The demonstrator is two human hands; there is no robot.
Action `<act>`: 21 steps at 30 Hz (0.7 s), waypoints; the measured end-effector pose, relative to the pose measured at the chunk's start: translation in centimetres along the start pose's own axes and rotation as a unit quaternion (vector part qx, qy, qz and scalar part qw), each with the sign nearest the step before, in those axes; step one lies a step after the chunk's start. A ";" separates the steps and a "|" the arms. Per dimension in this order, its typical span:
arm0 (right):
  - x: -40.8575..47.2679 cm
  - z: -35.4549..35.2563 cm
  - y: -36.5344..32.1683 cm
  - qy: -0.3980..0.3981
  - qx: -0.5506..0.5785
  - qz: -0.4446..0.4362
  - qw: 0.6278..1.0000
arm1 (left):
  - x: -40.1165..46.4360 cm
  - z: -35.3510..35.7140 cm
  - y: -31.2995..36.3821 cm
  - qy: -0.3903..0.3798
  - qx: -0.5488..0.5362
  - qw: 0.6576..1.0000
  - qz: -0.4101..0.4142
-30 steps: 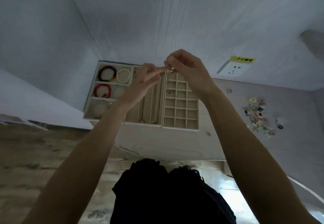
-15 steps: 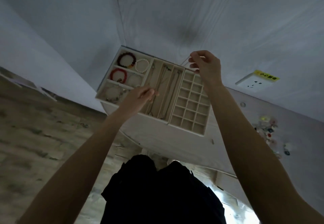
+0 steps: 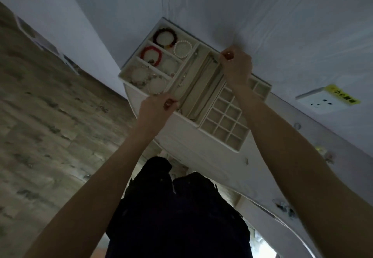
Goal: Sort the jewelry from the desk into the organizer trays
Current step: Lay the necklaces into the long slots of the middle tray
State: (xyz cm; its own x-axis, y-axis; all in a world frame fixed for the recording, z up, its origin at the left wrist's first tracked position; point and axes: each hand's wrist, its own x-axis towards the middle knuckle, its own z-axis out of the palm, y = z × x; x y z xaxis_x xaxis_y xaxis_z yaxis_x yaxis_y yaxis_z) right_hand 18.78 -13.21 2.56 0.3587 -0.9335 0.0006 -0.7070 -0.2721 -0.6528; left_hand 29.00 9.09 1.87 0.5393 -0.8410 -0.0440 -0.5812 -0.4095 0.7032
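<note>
the organizer (image 3: 193, 88) is taken as the landmark; it rests on the white table (image 3: 212, 156) against the wall and is made up of three trays side by side.

progress, as judged from this view:
- the bracelet tray (image 3: 155, 63), at the left end of the organizer, is largely filled. one dark red bracelet (image 3: 165, 38), one bright red bracelet (image 3: 151, 55) and one white bead bracelet (image 3: 182, 49) are counted; roughly four further pale bracelets are seen in the compartments nearer the table edge, though an exact count cannot be given.
- the necklace tray (image 3: 198, 84), in the middle of the organizer, is the one being loaded. a thin necklace (image 3: 203, 76) appears to be stretched along one of its long slots. other chains are seen in neighbouring slots, at least two, too fine to be counted with certainty.
- the grid tray (image 3: 228, 120), at the right end of the organizer, is seen with no item in any visible cell.
- small loose pieces (image 3: 327, 154) lie on the table well to the right of the organizer, and a further cluster (image 3: 284, 209) nearer the person. these are judged to be left for sorting; no count is possible.

hands:
- the left hand (image 3: 155, 108) is held at the near end of the necklace tray, fingers drawn together in a pinch, apparently on one end of the necklace.
- the right hand (image 3: 236, 65) is held at the far end of the same tray, fingertips pinched, apparently on the other end.

one wall socket (image 3: 323, 103) is seen to the right of the organizer.
</note>
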 end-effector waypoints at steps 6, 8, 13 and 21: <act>1.6 0.6 1.1 -0.009 -0.067 -0.061 0.996 | 1.1 2.8 0.6 -0.028 0.074 0.994 0.077; 1.8 0.8 1.5 -0.011 -0.092 -0.084 0.992 | 1.0 3.2 0.7 -0.029 0.094 0.991 0.085; 2.1 1.5 1.9 -0.031 -0.160 -0.135 0.977 | 0.6 4.3 0.6 0.012 0.177 0.976 0.127; 2.9 1.8 1.9 -0.016 -0.221 -0.177 0.959 | 0.5 4.9 0.5 -0.033 0.268 0.955 0.122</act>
State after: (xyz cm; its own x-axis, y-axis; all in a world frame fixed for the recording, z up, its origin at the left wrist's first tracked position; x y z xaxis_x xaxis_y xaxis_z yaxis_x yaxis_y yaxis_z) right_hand 19.58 -15.98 -0.01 0.6365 -0.7593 0.1351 -0.7252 -0.6489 -0.2304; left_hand 25.97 6.70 -1.25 0.3182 -0.9478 0.0182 -0.9230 -0.3054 0.2342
